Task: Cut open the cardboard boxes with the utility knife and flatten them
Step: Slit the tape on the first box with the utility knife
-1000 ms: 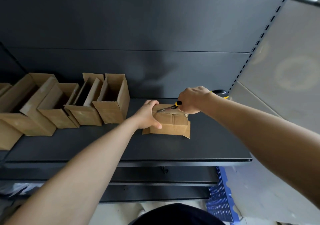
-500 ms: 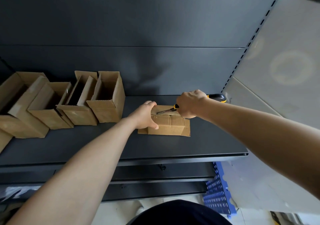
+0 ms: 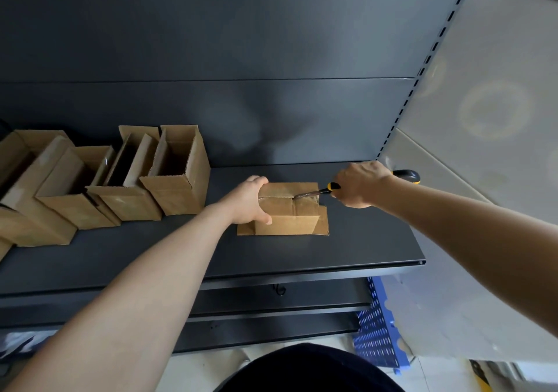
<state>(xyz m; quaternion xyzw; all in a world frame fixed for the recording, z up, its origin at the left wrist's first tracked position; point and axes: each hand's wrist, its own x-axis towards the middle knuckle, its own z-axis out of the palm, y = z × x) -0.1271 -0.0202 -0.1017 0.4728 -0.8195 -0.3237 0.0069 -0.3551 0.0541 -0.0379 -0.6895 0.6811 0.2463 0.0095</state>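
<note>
A small closed cardboard box [image 3: 290, 213] lies on the dark shelf [image 3: 347, 246], its bottom flaps spread flat on the shelf. My left hand [image 3: 250, 200] grips the box's left end, thumb on the front face. My right hand [image 3: 359, 186] is closed on a yellow and black utility knife [image 3: 406, 175]. The knife's blade [image 3: 308, 194] lies along the taped seam on top of the box, its tip near the middle of the seam.
Several opened cardboard boxes [image 3: 178, 177] stand in a row on the left of the shelf. The shelf's back panel is close behind. A perforated upright [image 3: 422, 68] bounds the right side. A blue perforated crate [image 3: 380, 331] sits on the floor below.
The knife and my right hand have pulled to the right along the top seam. My left hand stays on the box's left end. The camera has shifted slightly.
</note>
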